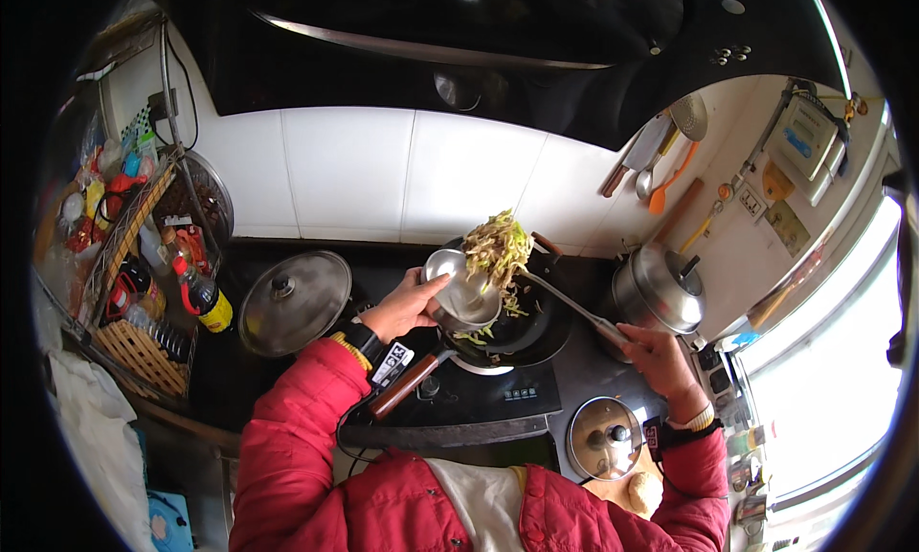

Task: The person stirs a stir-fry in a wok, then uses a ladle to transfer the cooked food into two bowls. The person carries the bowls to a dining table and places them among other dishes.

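Observation:
My left hand (408, 306) grips the rim of a metal bowl (459, 302), tilted over the wok. In my right hand (657, 358) is the handle of a long metal spatula or ladle (574, 306); the food hides its head, so which one I cannot tell. A heap of cooked shredded food (499, 250), green and brown, sits on that head just above the bowl's far rim. Below both is a black wok (549, 322) on the cooktop (495, 397), with some shreds inside. The wok's wooden handle (408, 387) points toward me at the left.
A metal lid (294, 304) lies left of the wok, near a sauce bottle (204, 295) and a crowded rack (136, 243). To the right stands a lidded steel pot (657, 290). A glass lid (605, 438) is close to my right forearm. The range hood (431, 49) overhangs the wok.

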Motion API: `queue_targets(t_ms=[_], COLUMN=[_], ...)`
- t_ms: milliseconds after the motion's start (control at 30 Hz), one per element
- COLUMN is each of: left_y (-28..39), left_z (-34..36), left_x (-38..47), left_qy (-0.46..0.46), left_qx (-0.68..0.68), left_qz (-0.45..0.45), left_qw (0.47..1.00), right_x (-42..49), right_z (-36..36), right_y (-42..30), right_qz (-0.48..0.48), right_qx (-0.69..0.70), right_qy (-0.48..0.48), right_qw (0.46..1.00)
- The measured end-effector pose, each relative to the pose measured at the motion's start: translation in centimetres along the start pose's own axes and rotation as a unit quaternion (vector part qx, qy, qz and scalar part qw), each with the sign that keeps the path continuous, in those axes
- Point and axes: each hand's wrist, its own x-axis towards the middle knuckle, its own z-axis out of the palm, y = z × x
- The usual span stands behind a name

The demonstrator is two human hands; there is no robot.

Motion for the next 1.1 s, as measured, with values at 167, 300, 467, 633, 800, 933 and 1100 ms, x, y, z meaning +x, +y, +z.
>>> queue_targets(t_ms=[167, 300, 467, 633, 800, 933, 1100], left_y=[-1.3, -2.2, -3.2, -3.5, -3.1, -2.6, -2.0], left_z=[0.8, 1.0, 0.6, -0.2, -0.8, -2.2, -5.2], left_x=[1.1, 1.0, 0.7, 0.5, -0.1, -1.5, -3.7], left_qy=[-0.034, -0.021, -0.038, -0.036, -0.003, 0.040, 0.095], left_qx=[-0.094, -0.118, -0.125, -0.125, -0.167, -0.155, -0.118], left_qz=[0.037, 0.037, 0.039, 0.044, 0.078, 0.109, 0.130], left_qw=[0.994, 0.992, 0.991, 0.990, 0.983, 0.981, 0.980], right_x=[-2.4, -3.6, -4.5, -4.9, -3.5, -0.9, 3.3], right_z=[3.1, 4.3, 4.4, 4.4, 3.7, 1.2, -0.6], right_y=[-2.0, -3.0, -3.5, -3.5, -3.0, -2.3, -2.2], right_qz=[-0.121, -0.132, -0.196, -0.196, -0.173, -0.069, -0.036], right_qx=[-0.240, -0.400, -0.436, -0.409, -0.233, -0.260, -0.429], right_qy=[0.088, 0.118, 0.144, 0.169, 0.161, 0.112, 0.006], right_qw=[0.959, 0.899, 0.866, 0.875, 0.943, 0.957, 0.902])
